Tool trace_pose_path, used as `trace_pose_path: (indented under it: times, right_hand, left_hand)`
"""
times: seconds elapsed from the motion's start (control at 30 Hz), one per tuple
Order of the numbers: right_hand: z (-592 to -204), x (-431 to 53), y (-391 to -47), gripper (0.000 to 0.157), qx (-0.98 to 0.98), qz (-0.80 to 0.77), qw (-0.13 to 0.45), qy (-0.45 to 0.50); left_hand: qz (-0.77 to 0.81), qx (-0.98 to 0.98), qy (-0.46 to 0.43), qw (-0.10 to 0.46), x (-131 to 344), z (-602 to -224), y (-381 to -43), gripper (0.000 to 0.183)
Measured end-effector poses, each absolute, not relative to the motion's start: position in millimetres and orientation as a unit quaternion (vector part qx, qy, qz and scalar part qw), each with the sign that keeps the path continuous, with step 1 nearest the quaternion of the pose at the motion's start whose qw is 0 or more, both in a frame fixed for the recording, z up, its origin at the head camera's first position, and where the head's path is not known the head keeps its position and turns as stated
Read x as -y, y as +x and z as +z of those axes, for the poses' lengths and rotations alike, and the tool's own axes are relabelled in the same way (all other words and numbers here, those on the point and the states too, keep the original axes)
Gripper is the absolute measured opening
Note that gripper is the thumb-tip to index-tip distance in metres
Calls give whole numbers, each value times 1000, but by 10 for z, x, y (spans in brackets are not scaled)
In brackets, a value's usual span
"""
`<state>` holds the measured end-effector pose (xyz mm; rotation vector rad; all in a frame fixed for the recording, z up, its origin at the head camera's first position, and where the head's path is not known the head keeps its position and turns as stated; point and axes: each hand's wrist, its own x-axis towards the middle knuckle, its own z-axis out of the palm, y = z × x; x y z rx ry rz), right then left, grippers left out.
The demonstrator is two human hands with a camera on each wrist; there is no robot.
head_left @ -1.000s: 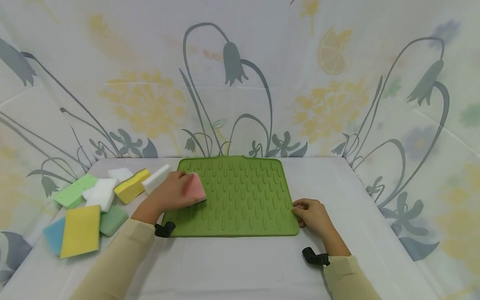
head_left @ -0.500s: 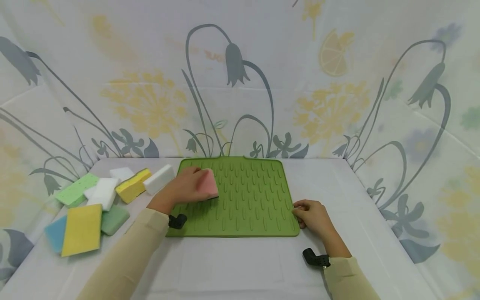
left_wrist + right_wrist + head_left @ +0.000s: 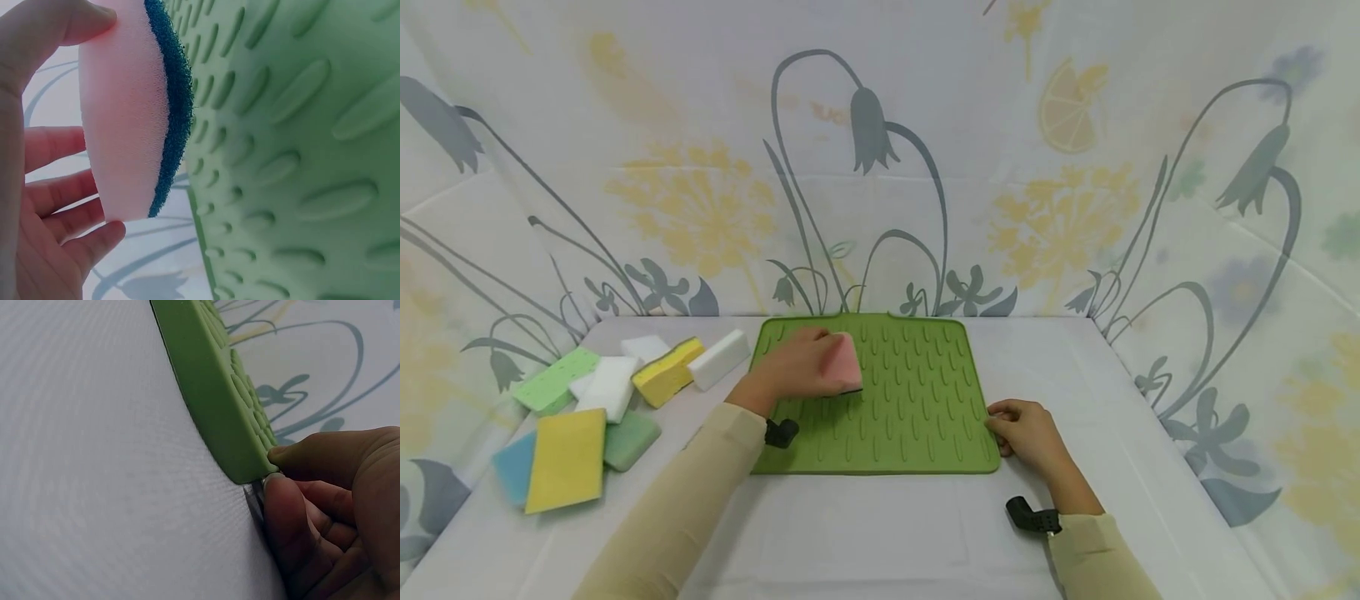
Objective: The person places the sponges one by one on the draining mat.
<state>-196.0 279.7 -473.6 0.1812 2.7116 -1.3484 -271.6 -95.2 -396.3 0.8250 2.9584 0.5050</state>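
Note:
My left hand grips a pink sponge above the left half of a green ridged drying mat. The left wrist view shows the sponge's dark blue scouring layer facing the mat, with the thumb on one end and the fingers at the other side and end. Whether that layer touches the mat cannot be told. At the mat's right edge, my right hand pinches the rim between thumb and finger, seen closely on the green rim in the right wrist view.
Left of the mat lie a white sponge block, a yellow sponge, a light green sponge, a dark green pad, a flat yellow sponge and a blue one. A flower-printed cloth hangs behind.
My left hand has moved to the right over the mat with the pink sponge in it. My right hand stays at the mat's right edge, and the mat lies where it was.

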Motion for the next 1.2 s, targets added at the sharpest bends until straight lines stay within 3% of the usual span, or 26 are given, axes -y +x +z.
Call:
trace_pose_path:
  times: [0.23,0.67,1.2]
  right_hand:
    - [-4736,-2801,-1962,31,-892,-444,53,59]
    - [-4742,-2809,-1962,30,-891,-447,54,64]
    - [-4745,-2811,-1951,29,-886,-458,48,60]
  left_hand:
    - [171,-949,262,44,808,-3968,-2793,89]
    - [154,-936,317,17,555,-3945,-2941,78]
    - [163,-931,322,51,263,-3904,-3028,82]
